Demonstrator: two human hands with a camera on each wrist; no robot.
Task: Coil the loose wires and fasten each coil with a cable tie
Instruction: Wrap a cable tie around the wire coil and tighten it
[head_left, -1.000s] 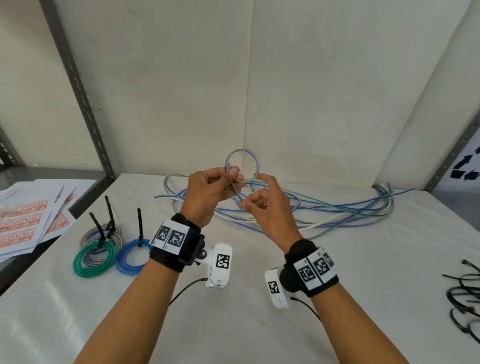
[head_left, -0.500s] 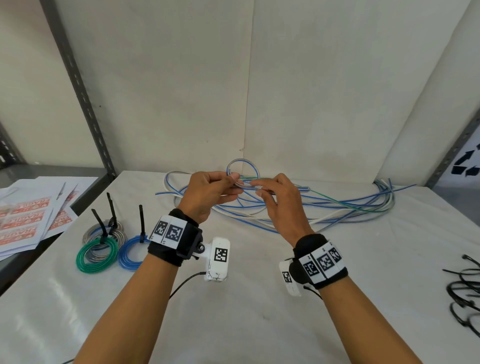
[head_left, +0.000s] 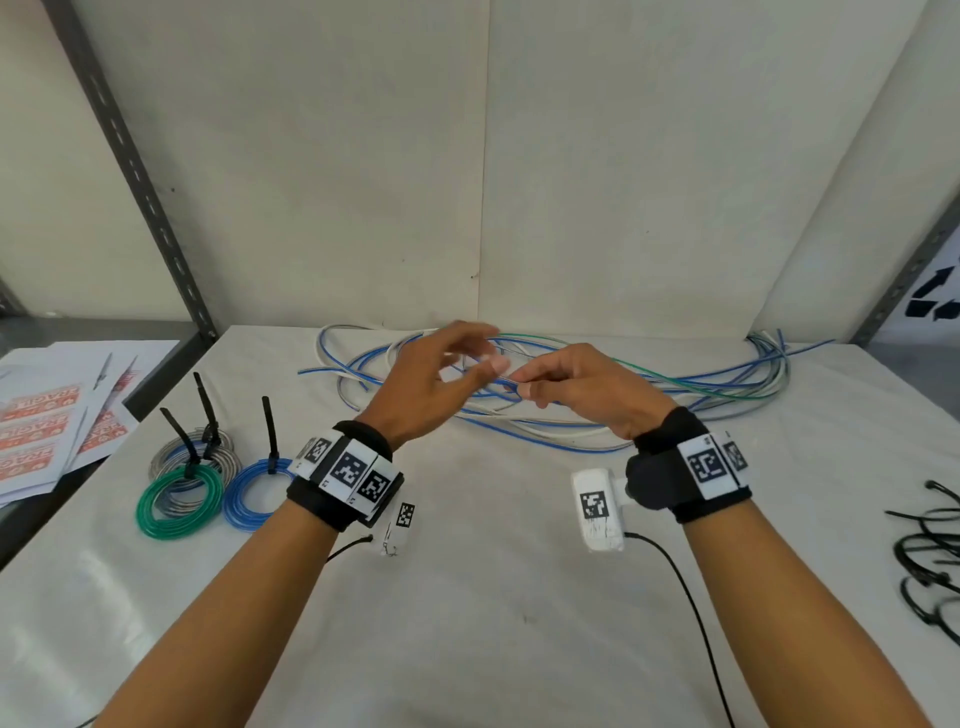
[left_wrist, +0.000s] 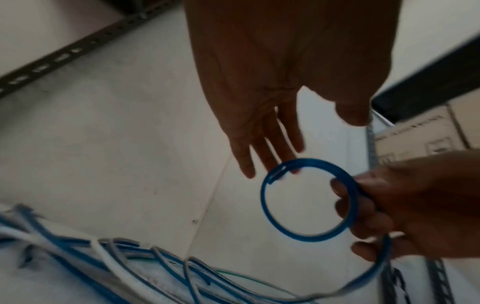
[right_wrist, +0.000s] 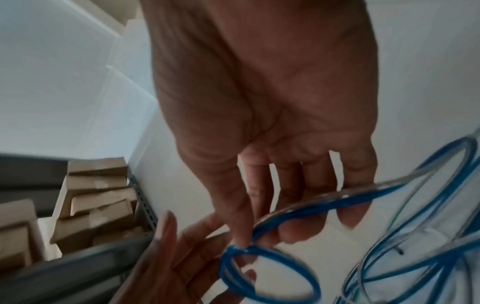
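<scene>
Left wrist view shows the blue coil (left_wrist: 309, 200) as a small ring of a few turns, held above the bench (head_left: 493, 597) in front of the loose wires (head_left: 649, 400). The right hand (left_wrist: 405, 207) pinches the ring at one side, with thumb and fingers curled over the bundled turns. The left hand (left_wrist: 262, 115) has straight, spread fingers; its fingertips (left_wrist: 272, 162) lie at the far edge of the ring and grip nothing.

Handling, judged from these views:
- Weight: light. One pinch carries the whole ring.
- Stiffness: springy. The cut end stands slightly off the ring, so the turns will likely fan out if the pinch relaxes.
- Surface: smooth, glossy sheath; expect turns to slide over one another.
- Tail: the uncoiled length trails from the right hand down into the loose wires and may drag or snag there.

Hold point: grip across all turns at one spot, preferably where the free end overlaps, and feed new turns in with the other hand. Leave an arc uncovered for the tie.

Spare cable ties (head_left: 930, 566) lie at the right edge of the bench. Three tied coils (head_left: 208, 483) lie at the left.
</scene>
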